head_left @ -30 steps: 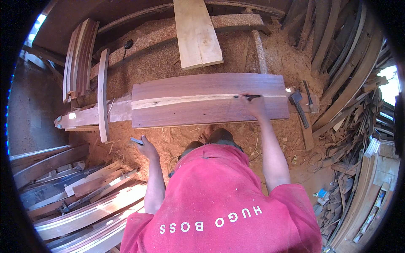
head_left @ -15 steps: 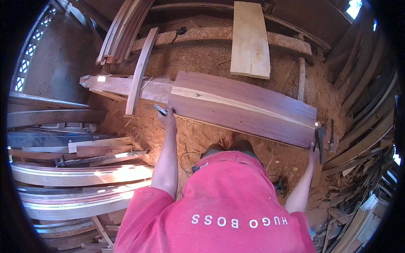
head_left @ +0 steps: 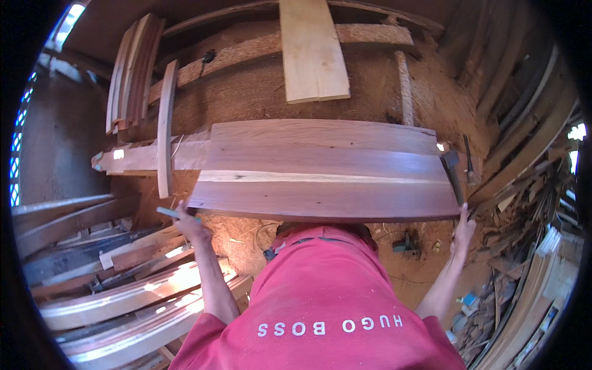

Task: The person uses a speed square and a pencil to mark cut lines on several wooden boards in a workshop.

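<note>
The left hand [head_left: 194, 229], closed around one blue tool [head_left: 168, 213], is at the near left corner of the striped board [head_left: 320, 196], which lies before the person over the bench [head_left: 192, 156]. The right hand [head_left: 462, 233] is at the near right corner, its grip unclear. One hammer [head_left: 451, 159] sits beside the board's right end; one slat [head_left: 165, 135] crosses the bench.

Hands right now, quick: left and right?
Left hand: holding a slim blue-grey tool, at the wooden board's near left corner.
Right hand: holding the board's near right corner.
</note>
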`<control>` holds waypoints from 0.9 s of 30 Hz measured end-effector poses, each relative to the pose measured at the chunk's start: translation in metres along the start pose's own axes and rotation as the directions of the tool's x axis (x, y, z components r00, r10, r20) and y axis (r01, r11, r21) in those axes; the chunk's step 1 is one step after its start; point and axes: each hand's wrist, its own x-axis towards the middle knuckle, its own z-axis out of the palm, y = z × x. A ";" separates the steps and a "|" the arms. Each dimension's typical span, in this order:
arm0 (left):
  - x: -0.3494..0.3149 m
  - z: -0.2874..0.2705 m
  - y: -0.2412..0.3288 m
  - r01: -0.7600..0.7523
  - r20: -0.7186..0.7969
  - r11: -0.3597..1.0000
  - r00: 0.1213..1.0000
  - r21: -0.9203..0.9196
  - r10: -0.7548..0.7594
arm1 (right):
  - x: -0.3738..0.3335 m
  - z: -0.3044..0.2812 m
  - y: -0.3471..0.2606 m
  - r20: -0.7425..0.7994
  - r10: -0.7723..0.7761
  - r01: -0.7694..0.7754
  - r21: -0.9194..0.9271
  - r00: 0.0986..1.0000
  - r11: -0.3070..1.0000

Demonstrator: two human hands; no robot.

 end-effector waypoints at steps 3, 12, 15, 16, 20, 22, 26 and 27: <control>0.031 0.018 0.032 -0.081 0.094 0.995 0.992 -0.060 0.086 | 0.011 0.009 -0.067 0.058 0.065 -0.071 0.103 0.996 0.992; 0.111 0.212 0.035 -0.234 0.165 0.967 0.954 -0.104 0.249 | 0.139 0.151 -0.115 0.150 -0.425 0.411 0.119 0.893 0.904; 0.125 0.263 0.013 -0.263 0.368 0.964 0.901 0.043 0.229 | 0.196 0.195 -0.113 0.151 -0.436 0.451 -0.086 0.887 0.888; 0.125 0.277 0.002 -0.259 0.389 0.965 0.894 0.039 0.224 | 0.203 0.206 -0.115 0.135 -0.418 0.439 -0.216 0.898 0.872; 0.169 0.297 -0.026 -0.383 0.594 0.907 0.776 0.175 0.213 | 0.217 0.243 -0.123 0.226 -0.323 0.385 -0.344 0.919 0.856; 0.183 0.291 -0.033 -0.534 0.633 0.702 0.759 0.471 0.153 | 0.214 0.252 -0.121 0.282 -0.260 0.372 -0.493 0.924 0.787; 0.139 0.266 -0.061 -0.527 0.661 0.614 0.750 0.588 0.010 | 0.201 0.215 -0.071 0.242 -0.224 0.328 -0.617 0.944 0.715; 0.128 0.249 -0.057 -0.519 0.626 0.602 0.779 0.607 0.040 | 0.185 0.206 -0.073 0.334 -0.109 0.302 -0.606 0.936 0.736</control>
